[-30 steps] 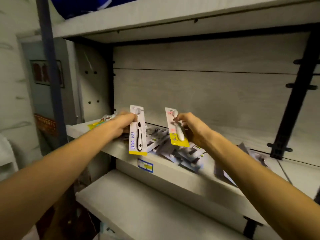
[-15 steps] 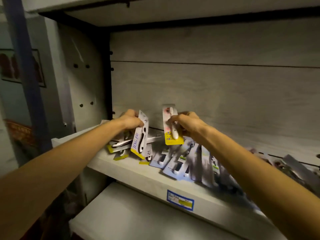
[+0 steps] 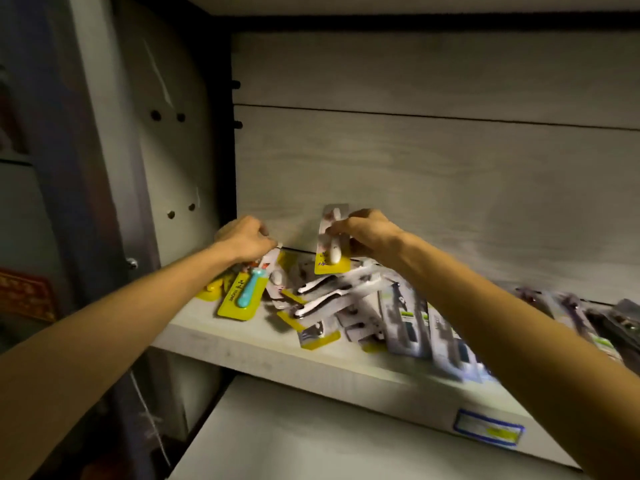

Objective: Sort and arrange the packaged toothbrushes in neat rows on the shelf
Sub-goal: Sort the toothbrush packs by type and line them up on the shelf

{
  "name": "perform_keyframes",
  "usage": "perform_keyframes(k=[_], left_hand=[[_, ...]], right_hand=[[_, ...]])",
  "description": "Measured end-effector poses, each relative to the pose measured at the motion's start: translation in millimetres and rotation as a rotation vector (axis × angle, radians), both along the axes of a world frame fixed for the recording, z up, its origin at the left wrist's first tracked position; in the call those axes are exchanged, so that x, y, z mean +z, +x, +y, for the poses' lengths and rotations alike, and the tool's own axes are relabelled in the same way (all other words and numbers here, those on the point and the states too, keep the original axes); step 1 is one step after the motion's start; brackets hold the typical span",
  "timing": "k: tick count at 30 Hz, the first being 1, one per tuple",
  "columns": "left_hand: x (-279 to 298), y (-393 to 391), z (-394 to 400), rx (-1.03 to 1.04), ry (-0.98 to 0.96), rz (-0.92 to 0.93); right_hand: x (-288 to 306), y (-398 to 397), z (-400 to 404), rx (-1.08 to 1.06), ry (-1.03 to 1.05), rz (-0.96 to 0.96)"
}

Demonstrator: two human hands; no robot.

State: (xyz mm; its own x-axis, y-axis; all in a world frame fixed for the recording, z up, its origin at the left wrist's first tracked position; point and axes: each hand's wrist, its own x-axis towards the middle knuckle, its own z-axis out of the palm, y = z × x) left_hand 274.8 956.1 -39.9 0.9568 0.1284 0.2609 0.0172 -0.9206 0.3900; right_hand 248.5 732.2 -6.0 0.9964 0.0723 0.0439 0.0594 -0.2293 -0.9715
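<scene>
Your right hand (image 3: 367,237) has its fingers and thumb curled round a yellow-bottomed pack (image 3: 330,242) with a white brush in it, pinching it near the top and holding it upright just above the pile, close to the back panel (image 3: 433,188). Your left hand (image 3: 244,239) is down at the far left of the shelf (image 3: 263,351), knuckles up and fingers curled onto the top end of a pack, looks like the teal one (image 3: 247,292), which lies tilted with its yellow bottom edge toward you. It's too blurry to tell exactly which card the fingers are on. Between your two hands there's a messy heap (image 3: 322,299) of white-and-black brushes on yellow-edged cards, overlapping at all angles. Further right, under your right forearm, grey packs (image 3: 408,327) lie side by side in a rough row, and a few darker packs (image 3: 602,317) sit well off at the right end. A blue-edged price tag (image 3: 488,432) is stuck on the shelf's front lip.
</scene>
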Motion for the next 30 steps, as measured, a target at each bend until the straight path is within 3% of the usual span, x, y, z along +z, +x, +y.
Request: perform_keyframes(k=[7,10,12,18,21,26,30], left_hand=[[-40.5,-0.3,35.3,-0.116,-0.259,0.031],[-45.4,0.6,36.3,-0.123,-0.217,0.012],[-45.8,2.1,36.7,-0.108,-0.172,0.029],[-47.3,9.4,34.6,-0.158,-0.11,0.031],[-44.6,13.3,35.4,-0.148,-0.124,0.012],[-36.4,12.1,35.1,-0.136,-0.247,-0.013],[-29.1,-1.2,14.8,-0.107,-0.241,-0.076]], right_hand=[[-24.2,9.6,74.1,0.055,-0.151,-0.031],[-34.5,17.0,81.6,0.029,-0.556,-0.253],[-35.9,20.7,81.2,0.031,-0.724,-0.259],[-38.5,16.4,73.9,0.134,-0.765,-0.2],[-41.9,17.3,64.5,0.075,-0.69,-0.199],[-44.5,4.1,31.9,-0.05,-0.748,-0.32],[-42.7,-20.2,-5.4,-0.143,-0.779,-0.402]])
